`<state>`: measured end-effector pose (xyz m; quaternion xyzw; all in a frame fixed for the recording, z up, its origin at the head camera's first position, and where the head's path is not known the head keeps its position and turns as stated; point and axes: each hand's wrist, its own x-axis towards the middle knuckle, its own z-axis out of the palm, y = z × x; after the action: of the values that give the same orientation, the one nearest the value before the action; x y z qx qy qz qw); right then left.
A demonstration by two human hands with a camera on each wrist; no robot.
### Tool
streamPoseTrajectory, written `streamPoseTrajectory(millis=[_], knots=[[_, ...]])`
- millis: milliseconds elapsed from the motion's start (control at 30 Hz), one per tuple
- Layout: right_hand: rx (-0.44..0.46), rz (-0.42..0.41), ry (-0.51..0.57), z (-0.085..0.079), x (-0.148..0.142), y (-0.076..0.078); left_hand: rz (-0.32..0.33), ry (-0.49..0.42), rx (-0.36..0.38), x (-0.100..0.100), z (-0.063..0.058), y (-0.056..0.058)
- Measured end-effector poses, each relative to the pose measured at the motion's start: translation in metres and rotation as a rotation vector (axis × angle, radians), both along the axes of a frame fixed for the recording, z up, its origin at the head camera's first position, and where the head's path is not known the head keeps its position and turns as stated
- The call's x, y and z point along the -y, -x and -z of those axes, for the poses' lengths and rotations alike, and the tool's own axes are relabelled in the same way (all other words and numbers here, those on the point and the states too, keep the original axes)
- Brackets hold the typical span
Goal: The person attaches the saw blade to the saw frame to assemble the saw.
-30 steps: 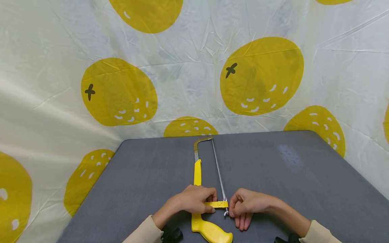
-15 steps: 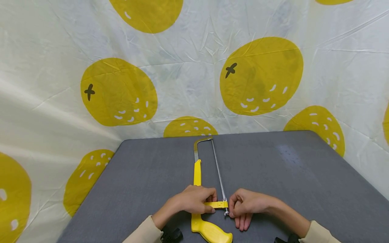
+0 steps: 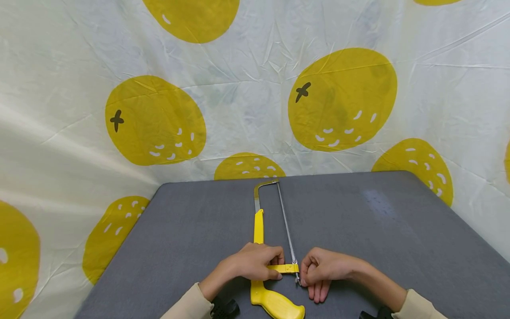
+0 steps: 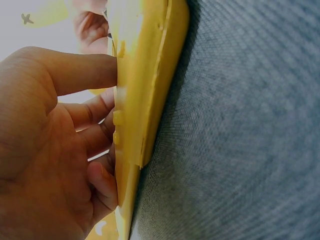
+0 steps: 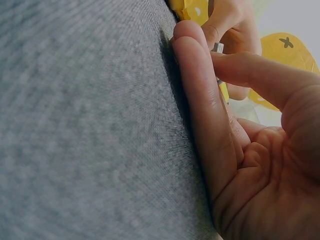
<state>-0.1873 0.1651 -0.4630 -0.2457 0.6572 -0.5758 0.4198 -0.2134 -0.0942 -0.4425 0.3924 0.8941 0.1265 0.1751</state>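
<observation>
A hacksaw [image 3: 279, 305] with a yellow handle lies on the grey table, its bowed front end pointing away. Its blade [image 3: 287, 223] runs along the right side. My left hand [image 3: 258, 262] grips the yellow frame above the handle, thumb on the short cross arm; the left wrist view shows the thumb and fingers against the yellow frame [image 4: 137, 90]. At the end of that arm is a small metal wing nut [image 3: 298, 280], with the thumb and index fingertips of my right hand [image 3: 324, 268] pinching at its edge. The right hand's other fingers lie extended along the table.
The grey table [image 3: 358, 230] reaches back to a white cloth [image 3: 247, 110] printed with large yellow fruit shapes, which hangs behind and at the sides. A pale mark [image 3: 378, 204] shows on the table's right half.
The wing nut has turned a little at the right fingertips. Both hands and the hacksaw stay in place.
</observation>
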Motion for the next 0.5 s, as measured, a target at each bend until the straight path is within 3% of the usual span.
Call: streamPoseTrajectory(millis=[500], knots=[[0.01, 0.006, -0.006, -0.0004, 0.0003, -0.0009, -0.004, -0.002, -0.002, -0.0002, 0.0002, -0.0004]])
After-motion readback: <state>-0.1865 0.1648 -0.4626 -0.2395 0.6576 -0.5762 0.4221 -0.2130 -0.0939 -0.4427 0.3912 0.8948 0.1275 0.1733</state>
